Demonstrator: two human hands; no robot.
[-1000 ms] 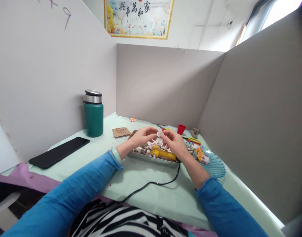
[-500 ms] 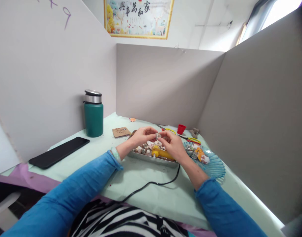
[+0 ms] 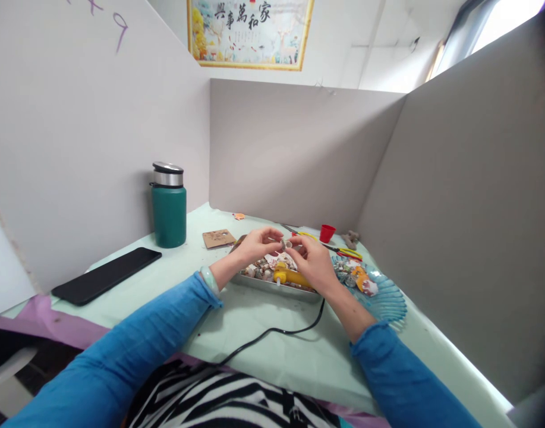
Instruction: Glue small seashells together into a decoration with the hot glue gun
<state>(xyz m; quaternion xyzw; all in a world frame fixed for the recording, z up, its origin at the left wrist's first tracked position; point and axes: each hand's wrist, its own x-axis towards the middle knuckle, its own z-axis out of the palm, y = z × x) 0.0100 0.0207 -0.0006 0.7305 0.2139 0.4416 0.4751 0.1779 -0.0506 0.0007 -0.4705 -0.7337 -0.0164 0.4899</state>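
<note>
Above a metal tray (image 3: 263,285), my left hand (image 3: 260,245) and my right hand (image 3: 313,259) meet with their fingertips pinched on a small pale shell (image 3: 287,244). It looks rounded and hollow; its exact kind is too small to tell. Below the hands, the tray holds many small shells (image 3: 258,271). A yellow hot glue gun (image 3: 295,277) lies across the tray's right part, partly covered by my right hand, and its nozzle points left.
Right of the tray sits a blue glass plate (image 3: 390,300) with shells and orange pieces. Behind are scissors (image 3: 350,253) and a red cup (image 3: 327,233). A black cord (image 3: 272,330) crosses the front. Leftward are a cardboard piece (image 3: 219,238), a green bottle (image 3: 169,214) and a black phone (image 3: 107,275).
The small shell has turned slightly between my fingertips, its hollow side showing more. Both hands stay in nearly the same place.
</note>
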